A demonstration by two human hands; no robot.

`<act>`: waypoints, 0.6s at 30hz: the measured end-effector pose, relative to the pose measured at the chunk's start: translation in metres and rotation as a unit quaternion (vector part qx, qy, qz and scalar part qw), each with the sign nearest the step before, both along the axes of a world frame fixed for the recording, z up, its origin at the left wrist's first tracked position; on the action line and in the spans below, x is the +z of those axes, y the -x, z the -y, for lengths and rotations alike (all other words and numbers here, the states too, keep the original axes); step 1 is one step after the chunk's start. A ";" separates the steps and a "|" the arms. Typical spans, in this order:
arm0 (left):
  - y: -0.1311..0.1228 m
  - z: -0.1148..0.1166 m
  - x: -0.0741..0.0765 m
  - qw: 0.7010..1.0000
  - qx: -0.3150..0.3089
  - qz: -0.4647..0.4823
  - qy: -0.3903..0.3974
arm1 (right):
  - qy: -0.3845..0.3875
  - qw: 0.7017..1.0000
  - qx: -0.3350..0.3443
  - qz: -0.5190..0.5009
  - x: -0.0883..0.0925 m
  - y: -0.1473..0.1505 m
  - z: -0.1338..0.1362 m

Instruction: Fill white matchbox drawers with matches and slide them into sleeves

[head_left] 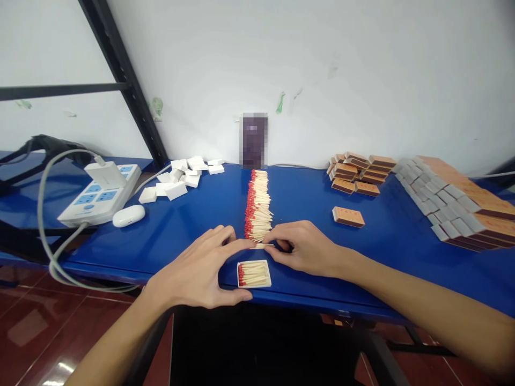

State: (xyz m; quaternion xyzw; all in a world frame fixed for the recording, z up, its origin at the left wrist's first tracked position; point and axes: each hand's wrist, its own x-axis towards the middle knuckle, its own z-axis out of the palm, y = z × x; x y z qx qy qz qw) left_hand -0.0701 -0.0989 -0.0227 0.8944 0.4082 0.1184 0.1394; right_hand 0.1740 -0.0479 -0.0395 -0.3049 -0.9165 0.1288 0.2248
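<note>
A long row of red-headed matches [258,206] lies on the blue table, heads to the left. Below it sits a white matchbox tray [269,274] with matches [252,273] inside, heads also left. My right hand [303,247] pinches a few matches [263,245] at the near end of the row, thumb and forefinger around their plain ends. My left hand [201,265] is spread, its forefinger touching the head side of these matches and its thumb beside the tray's near left corner. Nothing is held between that thumb and forefinger.
White trays [177,189] lie in a loose pile at the back left, near a power strip [100,198] and a white case [129,215]. Matchbox sleeves [354,171] and a single box [348,216] are at right, beside stacked boxes [462,206]. A pixelated object [254,140] stands against the wall.
</note>
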 end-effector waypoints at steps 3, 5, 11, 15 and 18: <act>-0.001 -0.001 0.001 1.000 -0.010 -0.012 -0.001 | 0.000 1.000 0.002 0.002 0.001 0.000 0.000; -0.002 -0.001 0.001 1.000 -0.008 -0.017 -0.003 | 0.002 1.000 0.008 0.005 0.002 -0.001 0.000; -0.001 -0.001 0.000 1.000 0.002 -0.015 0.007 | 0.009 0.999 0.036 0.016 0.007 -0.007 0.002; -0.001 -0.001 0.001 1.000 0.000 -0.011 0.005 | 0.002 0.999 0.036 0.017 0.008 -0.009 0.001; -0.001 -0.001 0.002 1.000 -0.007 -0.009 0.003 | 0.003 0.999 0.036 0.016 0.008 -0.009 0.001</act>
